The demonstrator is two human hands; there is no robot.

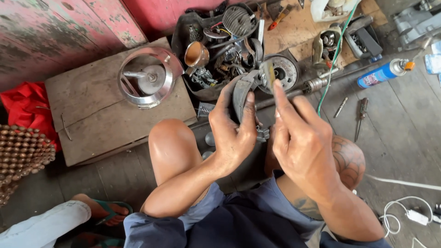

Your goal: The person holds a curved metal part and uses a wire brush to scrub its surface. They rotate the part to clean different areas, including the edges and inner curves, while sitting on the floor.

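Fingers of the left hand are wrapped tight around a curved grey brake shoe, thumb pressed up along its near face, so the shoe stands on edge above the knees. The right hand is closed in a pinch, forefinger stretched along a thin flat tool whose blurred tip sits against the shoe's far end. A small metal fitting hangs from the shoe between the two hands.

Just beyond the shoe lies a round drum hub on a long axle that runs right across the plank floor. Far of the hands a black tray is heaped with engine parts, among them a copper cup. Left of it, a shiny metal ring housing rests on a wooden board, with red cloth and a beaded mat at the far left. To the right lie a blue spray can, a green wire and two screwdrivers. A white cable and charger lie near right. At near left another person's foot in a green sandal shows.
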